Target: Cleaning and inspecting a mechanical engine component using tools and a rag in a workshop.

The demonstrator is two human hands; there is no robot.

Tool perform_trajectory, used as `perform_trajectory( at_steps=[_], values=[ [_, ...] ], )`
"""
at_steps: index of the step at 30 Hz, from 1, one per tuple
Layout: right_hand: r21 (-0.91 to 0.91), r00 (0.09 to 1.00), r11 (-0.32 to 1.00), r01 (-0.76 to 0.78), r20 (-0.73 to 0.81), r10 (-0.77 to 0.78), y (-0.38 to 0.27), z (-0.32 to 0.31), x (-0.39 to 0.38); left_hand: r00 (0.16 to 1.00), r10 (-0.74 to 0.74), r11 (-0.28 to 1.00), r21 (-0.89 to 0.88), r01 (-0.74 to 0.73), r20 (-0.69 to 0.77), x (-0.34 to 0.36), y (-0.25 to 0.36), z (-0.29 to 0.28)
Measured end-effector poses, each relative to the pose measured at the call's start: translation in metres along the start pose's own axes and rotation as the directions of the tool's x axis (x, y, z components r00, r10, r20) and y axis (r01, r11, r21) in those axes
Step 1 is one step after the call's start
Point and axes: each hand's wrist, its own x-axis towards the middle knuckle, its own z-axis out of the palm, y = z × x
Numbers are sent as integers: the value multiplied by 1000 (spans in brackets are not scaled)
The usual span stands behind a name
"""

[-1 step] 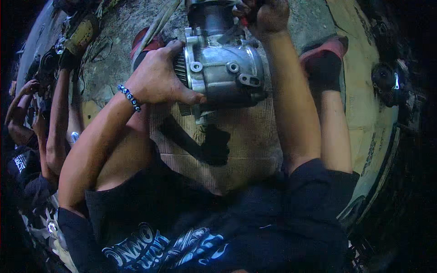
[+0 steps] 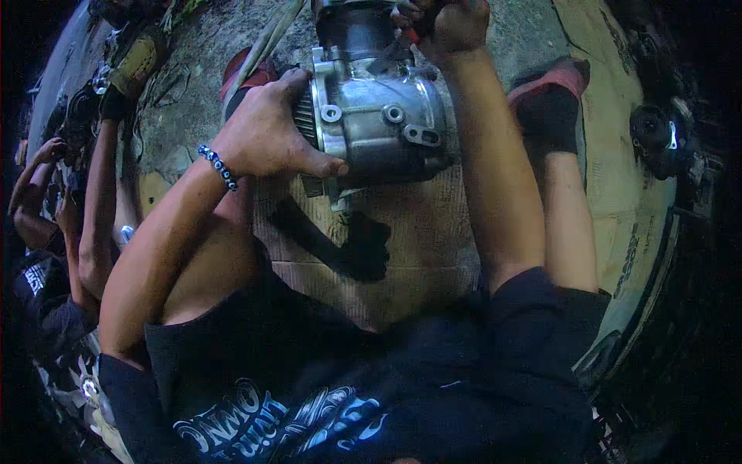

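A silver cast-metal housing (image 2: 379, 116), looking like a gearbox or pump part, lies in front of me with round ports and a slotted lug on its near side. A dark cylinder (image 2: 355, 31) adjoins its far end. My left hand (image 2: 270, 127) is wrapped around the flanged left end, its thumb on the near edge, beside a ridged, gear-like part (image 2: 306, 116). Beyond the housing's far right side, my right hand (image 2: 456, 27) is closed around a dark object with a red patch. That object is mostly hidden by the fingers and the picture's top edge.
Flattened cardboard (image 2: 417, 232) lies under the housing, over rough ground. My feet in red and black shoes (image 2: 553, 93) flank the work. At far left another person's arms (image 2: 35, 178) work near dark parts. A round dark part (image 2: 653, 131) stands at right.
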Motion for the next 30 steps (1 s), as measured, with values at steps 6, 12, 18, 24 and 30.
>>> perform_trajectory(
  at_steps=[6, 12, 18, 24, 30],
  values=[
    [187, 998, 982, 2, 59, -13, -7, -12, 1, 999, -38, 999, -17, 38, 5, 8, 3, -4],
    [396, 999, 918, 6, -42, 11, 0, -16, 0, 997, 40, 998, -38, -42, -66, 7, -7, 1],
    [356, 1000, 934, -12, 1, 12, 9, -13, -1, 1000, -17, 1000, -26, 16, -5, 8, 0, -2],
    [186, 996, 979, -79, 61, 69, 3, -16, 13, 999, 12, 1000, 9, -12, -45, 8, -3, 0],
    [83, 985, 995, -56, -157, 69, 15, -1, 6, 997, 20, 999, 26, -19, -68, 3, -6, 1]
  ],
)
